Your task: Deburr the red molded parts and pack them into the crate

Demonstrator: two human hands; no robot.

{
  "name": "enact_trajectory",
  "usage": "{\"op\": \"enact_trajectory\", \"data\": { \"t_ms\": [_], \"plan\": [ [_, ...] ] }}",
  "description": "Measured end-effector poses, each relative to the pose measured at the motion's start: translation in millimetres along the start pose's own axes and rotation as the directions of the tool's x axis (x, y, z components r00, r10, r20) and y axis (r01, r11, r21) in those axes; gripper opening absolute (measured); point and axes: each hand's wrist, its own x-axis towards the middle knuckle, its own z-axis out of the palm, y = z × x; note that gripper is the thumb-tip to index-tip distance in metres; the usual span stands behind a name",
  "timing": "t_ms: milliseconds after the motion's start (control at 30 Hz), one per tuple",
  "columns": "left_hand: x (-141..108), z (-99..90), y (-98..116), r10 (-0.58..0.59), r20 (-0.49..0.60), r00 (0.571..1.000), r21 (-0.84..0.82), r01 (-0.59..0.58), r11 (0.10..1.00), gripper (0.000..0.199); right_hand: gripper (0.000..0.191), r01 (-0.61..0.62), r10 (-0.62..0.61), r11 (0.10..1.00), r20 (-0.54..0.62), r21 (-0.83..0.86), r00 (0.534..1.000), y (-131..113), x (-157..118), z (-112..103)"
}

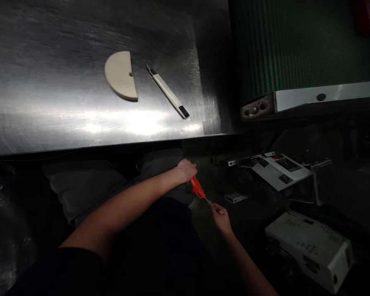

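Red-orange screwdriver (197, 187) in the grip
Beyond it: cream half-disc (120, 76) — white utility knife (168, 92) with black ends — green checked belt (305, 45)

Logged in front of me: brushed stainless-steel table (49, 82); on it, cream half-round disc (119, 76) and white snap-off utility knife (168, 91); right of it, green ribbed conveyor belt (299, 45).

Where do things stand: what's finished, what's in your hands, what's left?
Looks done: the half-round cream disc and utility knife lie set down on the steel table. In hand: a red-handled screwdriver between the left hand and right hand. Left: the white perforated box sits untouched; its state is hard to tell.
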Motion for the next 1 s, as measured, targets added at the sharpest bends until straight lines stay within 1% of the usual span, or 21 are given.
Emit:
{"op": "enact_trajectory", "data": {
  "t_ms": [133, 200, 333, 467, 567, 700, 833, 900, 1000],
  "plan": [
    [-1, -1.5, 1, 0.005, 0.01, 1.0, 0.008, -0.005, 1.0, 0.022, 0.065, -0.026, 0.03, 0.998, -0.062, 0.053, 0.998, -5, -3, -5],
    [-2, -2.1, 1, 0.01, 0.011, 1.0, 0.011, -0.01, 1.0, 0.022, 0.064, -0.022, 0.025, 0.999, -0.065, 0.047, 0.998, -5, -3, -9],
    [-2, -1.9, 1, 0.014, 0.006, 1.0, 0.011, -0.014, 1.0, 0.023, 0.064, 0.034, -0.035, 0.999, -0.018, -0.013, 0.999, -5, 0, -13],
    [-1, 0.1, 0, 0.013, -0.001, 1.0, 0.0, -0.013, 1.0, 0.024, 0.065, 0.085, -0.086, 0.994, -0.005, -0.067, 0.996, -4, 3, -8],
    [0, 1.6, -1, 0.01, -0.007, 1.0, -0.006, -0.01, 1.0, 0.023, 0.064, 0.101, -0.102, 0.989, -0.005, -0.107, 0.995, -4, 3, -5],
    [0, 2.6, -1, 0.015, -0.022, 1.0, -0.015, -0.015, 1.0, 0.021, 0.061, 0.12, -0.121, 0.974, 0.008, -0.194, 0.993, -4, 2, -6],
    [1, 4.0, -2, 0.018, -0.04, 0.999, -0.026, -0.019, 0.999, 0.019, 0.055, 0.16, -0.138, 0.923, 0.086, -0.351, 0.987, -4, -1, -7],
    [1, 5.1, -2, 0.018, -0.051, 0.999, -0.034, -0.02, 0.999, 0.019, 0.051, 0.193, -0.153, 0.878, 0.125, -0.439, 0.98, -3, -2, -5],
    [2, 6.2, -2, 0.015, -0.057, 0.998, -0.037, -0.017, 0.999, 0.02, 0.052, 0.239, -0.182, 0.805, 0.157, -0.542, 0.971, -2, -3, -2]
  ]
}}
